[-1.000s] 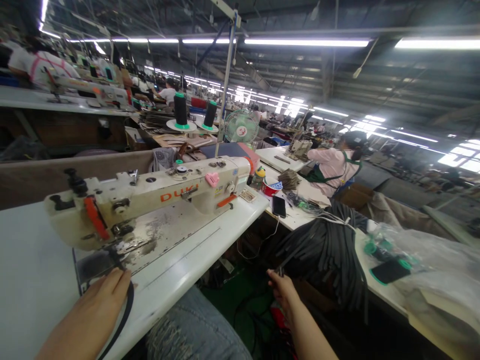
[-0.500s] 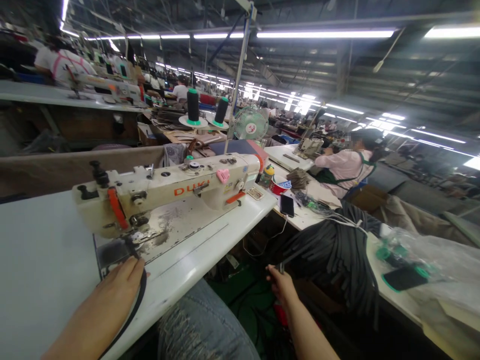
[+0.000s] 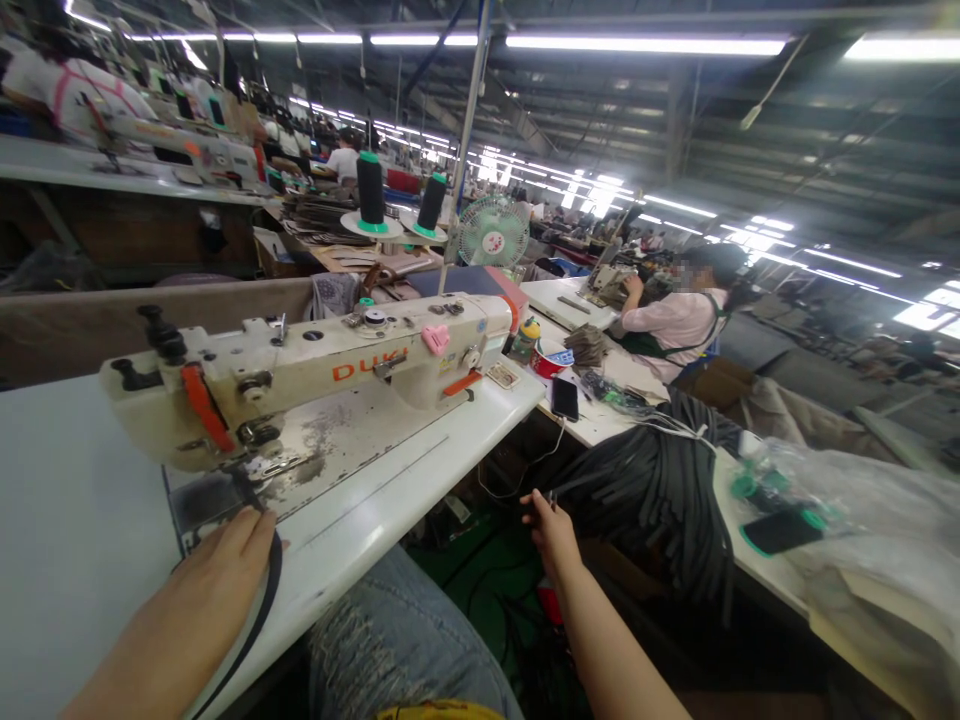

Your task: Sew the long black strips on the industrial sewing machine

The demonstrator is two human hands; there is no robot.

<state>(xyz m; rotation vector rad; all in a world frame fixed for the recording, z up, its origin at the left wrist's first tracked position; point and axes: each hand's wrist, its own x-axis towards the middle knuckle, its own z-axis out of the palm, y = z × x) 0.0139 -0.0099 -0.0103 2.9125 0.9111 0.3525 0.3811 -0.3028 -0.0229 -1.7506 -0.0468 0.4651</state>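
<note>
My left hand [image 3: 217, 580] rests on the white sewing table, fingers together over a narrow black strip [image 3: 259, 625]. The strip runs from the needle area of the sewing machine [image 3: 330, 385], under my fingers, and curves along my wrist past the table edge. My right hand [image 3: 553, 530] is out over the gap right of my knee, closed in a pinch at the near end of a bundle of dark grey strips [image 3: 652, 485]. A small dark end shows between its fingers, apparently one of these strips.
A phone [image 3: 564, 398] with a white cable, a red tub [image 3: 550, 362] and a small fan [image 3: 493, 240] stand beyond the machine. Black thread cones [image 3: 370, 195] rise behind it. Another thread cone [image 3: 784, 532] lies at right. A co-worker [image 3: 671, 318] sits at another machine.
The view has shifted, so the machine and table appear farther left. My right hand has risen slightly beside the strip bundle. My left hand stays on the black strip.
</note>
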